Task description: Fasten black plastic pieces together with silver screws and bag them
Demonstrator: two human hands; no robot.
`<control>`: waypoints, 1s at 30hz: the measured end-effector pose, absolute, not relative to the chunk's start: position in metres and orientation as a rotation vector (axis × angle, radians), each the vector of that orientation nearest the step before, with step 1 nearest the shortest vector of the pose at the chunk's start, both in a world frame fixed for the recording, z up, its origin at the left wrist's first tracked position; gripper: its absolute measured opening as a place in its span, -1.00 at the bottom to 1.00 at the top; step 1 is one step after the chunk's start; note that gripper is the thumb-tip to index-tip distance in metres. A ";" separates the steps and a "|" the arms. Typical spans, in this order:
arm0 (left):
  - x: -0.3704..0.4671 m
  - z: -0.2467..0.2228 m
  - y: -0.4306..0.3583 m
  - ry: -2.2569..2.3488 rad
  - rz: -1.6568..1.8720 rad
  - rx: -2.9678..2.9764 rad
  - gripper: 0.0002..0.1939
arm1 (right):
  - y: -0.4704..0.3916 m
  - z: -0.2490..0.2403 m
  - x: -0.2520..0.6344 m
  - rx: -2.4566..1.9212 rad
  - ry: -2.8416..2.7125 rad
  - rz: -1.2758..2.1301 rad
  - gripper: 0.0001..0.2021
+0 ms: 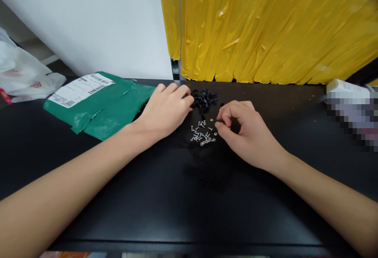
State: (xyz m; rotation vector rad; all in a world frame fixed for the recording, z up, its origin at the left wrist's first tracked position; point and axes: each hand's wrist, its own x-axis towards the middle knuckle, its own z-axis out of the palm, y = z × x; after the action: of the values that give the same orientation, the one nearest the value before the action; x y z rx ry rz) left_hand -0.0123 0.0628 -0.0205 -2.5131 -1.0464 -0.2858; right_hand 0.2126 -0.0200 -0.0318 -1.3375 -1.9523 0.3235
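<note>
Looking across a black table (165, 211), softly shining | seeing a torn green mailer (103, 122), label (84, 89) up, left of centre | then a white plastic bag (32, 78) further left | here, a heap of small black pieces (205, 100) mid-table | just nearer, silver screws (201, 135) scattered loosely with little nuts (202, 144) | over at right, a white object (344, 89), partly pixelated

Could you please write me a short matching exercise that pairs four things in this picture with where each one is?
Things:
1. Silver screws
2. Yellow sheeting
3. Green package
4. Black pieces

Places:
A. Heaped by the fingers of the left hand
B. Scattered just left of the right hand
C. Beyond the far edge of the table
D. Left of centre, white label showing

Pairs: 1-B, 2-C, 3-D, 4-A.
</note>
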 end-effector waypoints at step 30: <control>-0.016 -0.024 0.058 -1.076 -0.242 -2.559 -0.71 | -0.018 -0.034 0.214 -1.319 -1.947 0.297 -0.76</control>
State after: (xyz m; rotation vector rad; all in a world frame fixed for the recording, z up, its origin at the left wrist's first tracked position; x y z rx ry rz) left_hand -0.0160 0.0578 -0.0240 -2.5589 -1.0762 -0.2416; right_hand 0.2142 -0.0183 -0.0339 -1.3193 -1.9465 0.2966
